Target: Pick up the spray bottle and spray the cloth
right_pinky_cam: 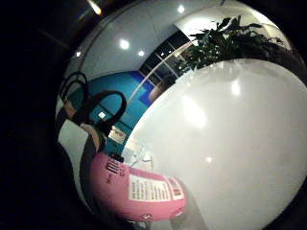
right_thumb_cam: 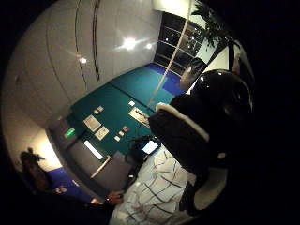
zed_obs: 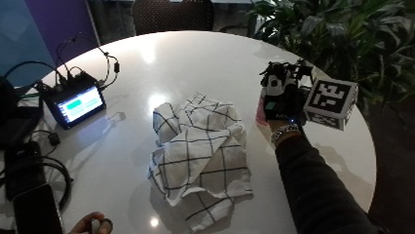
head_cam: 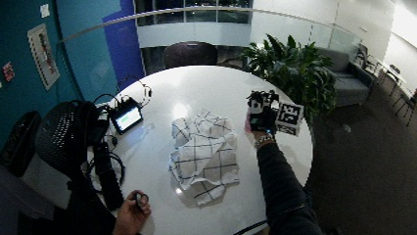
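In the outside view my gloved right hand (zed_obs: 283, 103) grips the pink spray bottle (zed_obs: 260, 115) upright over the right side of the white round table (zed_obs: 195, 58). The bottle's black and white spray head (zed_obs: 280, 78) sticks up above my fingers. The white cloth with dark checks (zed_obs: 198, 156) lies crumpled on the table to the left of my hand, apart from the bottle. The little finger side palm view shows the pink bottle body (right_pinky_cam: 139, 191) with its white label close to the palm. The thumb side palm view shows the spray head (right_thumb_cam: 206, 122) and the cloth (right_thumb_cam: 154, 192) beyond it.
A small lit monitor (zed_obs: 74, 102) with cables sits on the table's left side, beside black gear (zed_obs: 26, 175). A leafy plant (zed_obs: 337, 39) stands behind the table's right edge. A bare hand (zed_obs: 91, 225) rests at the near edge.
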The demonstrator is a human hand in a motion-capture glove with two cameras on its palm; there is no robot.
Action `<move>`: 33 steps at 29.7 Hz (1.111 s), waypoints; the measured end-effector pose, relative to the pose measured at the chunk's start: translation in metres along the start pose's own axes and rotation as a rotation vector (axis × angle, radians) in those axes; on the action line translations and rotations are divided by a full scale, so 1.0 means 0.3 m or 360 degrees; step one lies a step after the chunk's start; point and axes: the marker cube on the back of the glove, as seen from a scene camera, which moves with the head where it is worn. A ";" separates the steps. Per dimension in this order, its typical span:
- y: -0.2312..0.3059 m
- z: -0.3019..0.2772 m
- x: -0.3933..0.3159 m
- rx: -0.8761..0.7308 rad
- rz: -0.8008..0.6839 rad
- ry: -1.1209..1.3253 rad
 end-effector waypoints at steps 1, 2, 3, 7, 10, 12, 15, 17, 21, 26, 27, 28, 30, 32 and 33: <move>-0.011 0.006 0.016 -0.0002 -0.0018 0.0012; -0.017 0.007 0.014 0.0007 -0.0031 0.0015; -0.021 0.007 0.007 0.0017 -0.0040 0.0013; -0.031 0.010 -0.016 0.0033 -0.0072 0.0003; -0.023 0.011 -0.009 0.0017 -0.0090 0.0002; -0.012 0.012 -0.002 -0.0013 -0.0092 -0.0001; -0.010 0.006 -0.003 -0.0060 -0.0126 0.0003; -0.023 -0.005 -0.024 -0.0085 -0.0153 0.0010; -0.094 -0.031 -0.117 -0.0211 -0.0246 0.0039; -0.182 -0.068 -0.225 -0.0406 -0.0417 0.0155; -0.194 -0.077 -0.240 -0.0438 -0.0457 0.0187; -0.207 -0.083 -0.261 -0.0492 -0.0496 0.0228; -0.237 -0.086 -0.326 -0.0667 -0.0564 0.0333; -0.263 -0.083 -0.388 -0.0839 -0.0622 0.0419; -0.272 -0.082 -0.409 -0.0897 -0.0655 0.0443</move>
